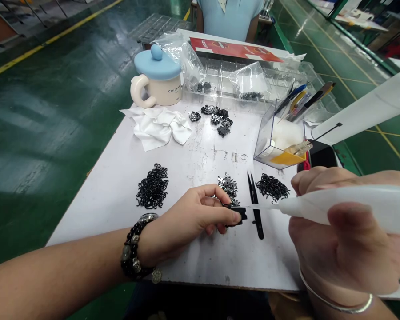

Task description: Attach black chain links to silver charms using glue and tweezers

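Observation:
Between thumb and fingers, my left hand pinches a small black plastic part above the table's near half. My right hand is wrapped round a translucent white squeeze bottle with a thin nozzle. The nozzle tip points left and reaches the black part; whether it touches cannot be made out. Just behind my left hand lies a heap of small silvery metal pieces, partly hidden by the fingers. Black tweezers rest to the right of it. Small black curved pieces are heaped beyond the tweezers.
A larger heap of black curved pieces lies left. Further back are a crumpled white cloth, a lidded mug, several black assemblies and a clear divided tray. A clear pen box stands right. Someone in blue is opposite.

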`<action>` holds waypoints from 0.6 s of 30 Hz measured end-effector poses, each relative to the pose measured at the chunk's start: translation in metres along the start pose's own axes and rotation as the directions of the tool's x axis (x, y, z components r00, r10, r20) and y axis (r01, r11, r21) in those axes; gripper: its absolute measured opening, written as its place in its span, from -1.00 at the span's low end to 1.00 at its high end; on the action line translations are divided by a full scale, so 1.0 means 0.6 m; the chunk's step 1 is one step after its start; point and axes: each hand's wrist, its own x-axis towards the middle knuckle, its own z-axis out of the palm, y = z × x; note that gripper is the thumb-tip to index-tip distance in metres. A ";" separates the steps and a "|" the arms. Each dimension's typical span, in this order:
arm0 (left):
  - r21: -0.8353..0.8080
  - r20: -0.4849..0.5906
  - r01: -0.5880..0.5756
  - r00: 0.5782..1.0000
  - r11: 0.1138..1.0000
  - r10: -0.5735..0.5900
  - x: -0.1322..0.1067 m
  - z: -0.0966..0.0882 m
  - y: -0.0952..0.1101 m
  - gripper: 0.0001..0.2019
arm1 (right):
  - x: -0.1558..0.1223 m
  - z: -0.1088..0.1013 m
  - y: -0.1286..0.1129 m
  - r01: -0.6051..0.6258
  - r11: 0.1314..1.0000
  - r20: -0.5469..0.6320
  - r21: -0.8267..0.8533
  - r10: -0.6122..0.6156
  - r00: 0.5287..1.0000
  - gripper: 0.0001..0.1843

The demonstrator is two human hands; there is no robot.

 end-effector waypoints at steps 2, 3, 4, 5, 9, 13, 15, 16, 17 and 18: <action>-0.013 -0.004 0.000 1.000 1.000 0.000 0.001 0.001 0.000 -0.76 | -0.002 0.002 -0.003 -0.004 1.000 0.009 -0.008 0.004 1.000 -0.80; -0.014 -0.001 0.008 1.000 1.000 -0.008 0.001 0.002 0.001 -0.76 | -0.004 0.002 -0.005 -0.005 1.000 0.013 -0.006 0.006 1.000 -0.80; -0.012 0.003 0.018 1.000 1.000 -0.018 0.001 0.002 0.002 -0.76 | -0.005 0.002 -0.007 -0.023 1.000 0.021 -0.003 0.023 1.000 -0.80; -0.007 0.007 0.028 1.000 1.000 -0.028 0.000 0.002 0.004 -0.76 | -0.007 0.001 -0.009 -0.045 0.999 0.031 0.005 0.045 0.999 -0.81; 0.006 0.015 0.044 0.999 0.999 -0.044 -0.003 0.002 0.009 -0.77 | -0.009 -0.007 -0.008 -0.109 0.992 0.080 0.070 0.103 0.991 -0.86; 0.005 0.007 0.030 1.000 1.000 -0.030 -0.004 0.002 0.006 -0.77 | -0.009 -0.011 0.008 0.042 0.992 0.099 0.118 -0.054 0.994 -0.86; 0.007 0.005 0.022 1.000 1.000 -0.022 -0.003 0.003 0.004 -0.78 | -0.008 -0.010 0.013 0.047 0.993 0.089 0.110 -0.057 0.994 -0.86; 0.006 0.003 0.019 1.000 1.000 -0.019 -0.002 0.003 0.004 -0.78 | -0.007 -0.010 0.014 0.041 0.993 0.085 0.109 -0.050 0.995 -0.87; 0.005 0.005 0.019 1.000 1.000 -0.019 -0.002 0.004 0.003 -0.79 | -0.006 -0.009 0.014 0.044 0.992 0.083 0.114 -0.054 0.995 -0.87; 0.002 0.006 0.016 1.000 1.000 -0.016 -0.002 0.004 0.003 -0.79 | -0.004 -0.010 0.014 0.049 0.991 0.085 0.121 -0.060 0.995 -0.87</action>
